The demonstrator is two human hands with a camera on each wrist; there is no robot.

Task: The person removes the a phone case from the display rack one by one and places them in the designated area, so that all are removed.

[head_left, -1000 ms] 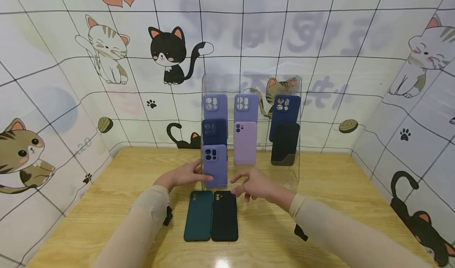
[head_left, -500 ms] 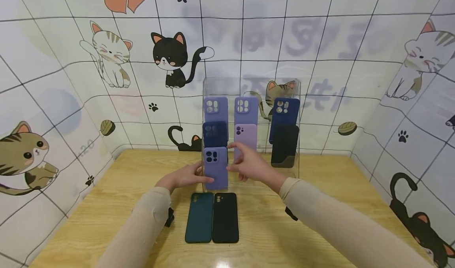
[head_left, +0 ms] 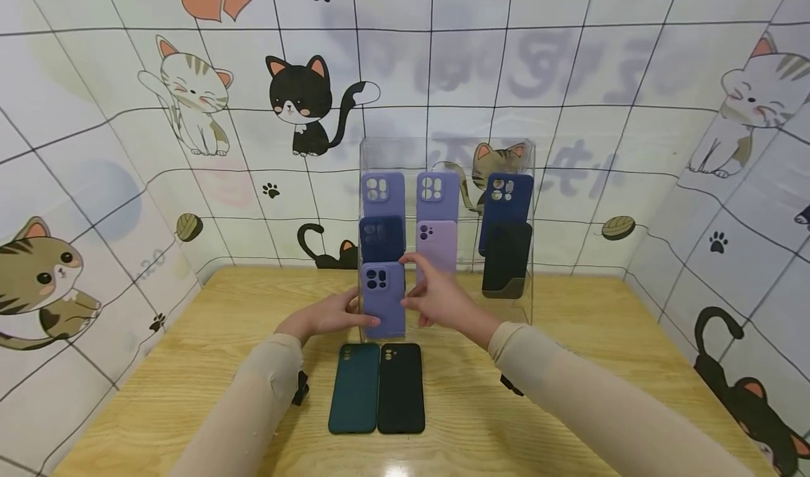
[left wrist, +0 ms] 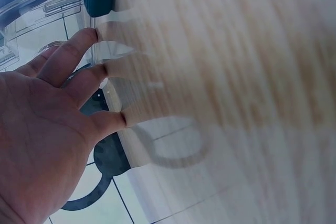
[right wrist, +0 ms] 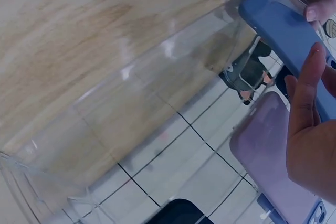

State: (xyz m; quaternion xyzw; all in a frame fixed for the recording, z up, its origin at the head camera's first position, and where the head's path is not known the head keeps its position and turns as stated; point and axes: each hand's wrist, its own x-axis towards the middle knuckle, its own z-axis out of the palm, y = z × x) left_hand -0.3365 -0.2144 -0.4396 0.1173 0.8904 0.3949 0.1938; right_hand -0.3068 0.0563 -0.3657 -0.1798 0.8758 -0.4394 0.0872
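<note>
My left hand point(head_left: 324, 314) grips the left side of a clear display rack point(head_left: 446, 155), its thumb across the front. In the left wrist view, its other fingertips rest on the table beside the rack. A purple phone case point(head_left: 383, 302) with camera cut-outs stands upright in the rack's lowest left pocket, near the left thumb. From the right, my right hand point(head_left: 443, 300) holds this case, forefinger at the top corner and thumb at the side edge. A teal phone case point(head_left: 354, 388) and a black phone case point(head_left: 401, 388) lie flat side by side before the rack.
Higher in the rack stand purple cases, a lilac case point(head_left: 436, 248), a dark blue case point(head_left: 508, 202) and a black case point(head_left: 506, 260). Behind the wooden table point(head_left: 569, 364) runs a wall point(head_left: 411, 62) with a cat print.
My right hand has risen from beside the black case on the table to the right edge of the purple case. The left hand stays at the rack's left side.
</note>
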